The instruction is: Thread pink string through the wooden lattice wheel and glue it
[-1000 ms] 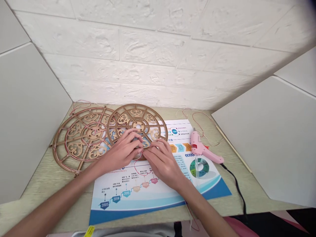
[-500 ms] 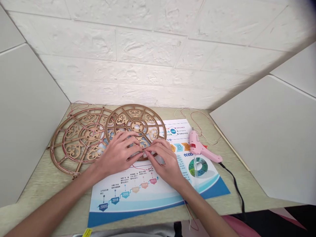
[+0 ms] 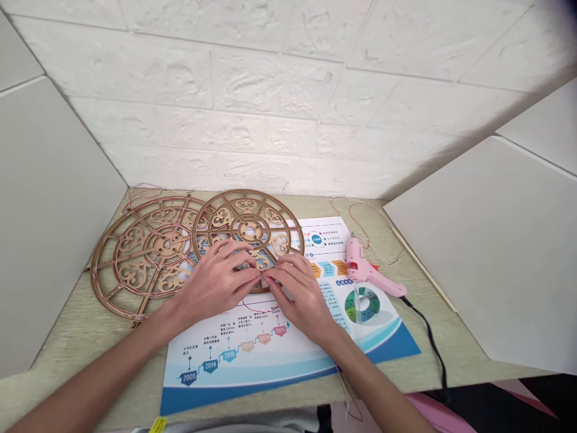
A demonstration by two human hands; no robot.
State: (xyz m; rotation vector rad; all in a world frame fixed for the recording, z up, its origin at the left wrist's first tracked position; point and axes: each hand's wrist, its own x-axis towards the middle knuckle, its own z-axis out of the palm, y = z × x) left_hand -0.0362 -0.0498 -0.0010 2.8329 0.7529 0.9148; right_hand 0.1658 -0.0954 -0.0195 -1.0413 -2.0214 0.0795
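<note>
Left hand (image 3: 220, 278) and right hand (image 3: 301, 296) pinching red wire (image 3: 249, 308), fretwork wheel (image 3: 243, 231) 6 o'clock; probably floppy, grip close in.

Bare arms on this one, left arm (image 3: 103, 368) in the lower left of the frame, right arm (image 3: 370, 380) lower right, both pretty slim. Left hand (image 3: 220, 275) and right hand (image 3: 301, 296) are bare too, slender fingers. Some grey cloth (image 3: 261, 418) at the bottom edge, can't tell if it's worn.
</note>
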